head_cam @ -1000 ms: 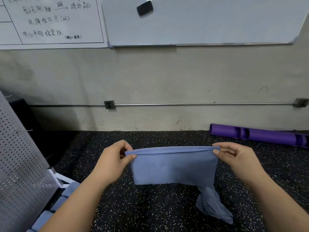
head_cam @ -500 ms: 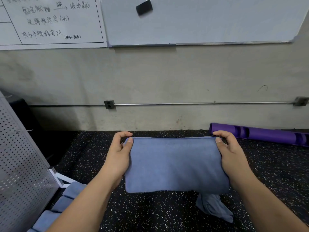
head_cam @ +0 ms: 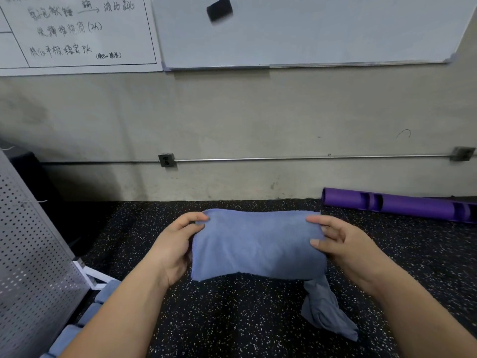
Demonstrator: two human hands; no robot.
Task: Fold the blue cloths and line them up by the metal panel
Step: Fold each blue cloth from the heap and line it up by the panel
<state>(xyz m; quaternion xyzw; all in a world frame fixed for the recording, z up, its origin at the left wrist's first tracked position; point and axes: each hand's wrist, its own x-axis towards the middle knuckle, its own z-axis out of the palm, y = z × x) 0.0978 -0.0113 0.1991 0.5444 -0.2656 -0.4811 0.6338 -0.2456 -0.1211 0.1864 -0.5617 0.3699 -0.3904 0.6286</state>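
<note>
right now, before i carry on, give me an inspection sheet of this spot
surface: black speckled floor
job's things: folded blue cloth held at both ends; crumpled blue cloth on the floor, partly hidden by it; folded cloths in a row by the perforated metal panel
clutter: purple tube along the wall
grips: left hand and right hand each pinch one end
cables: none loose seen; metal conduit on the wall
surroundings: whiteboards, eraser
</note>
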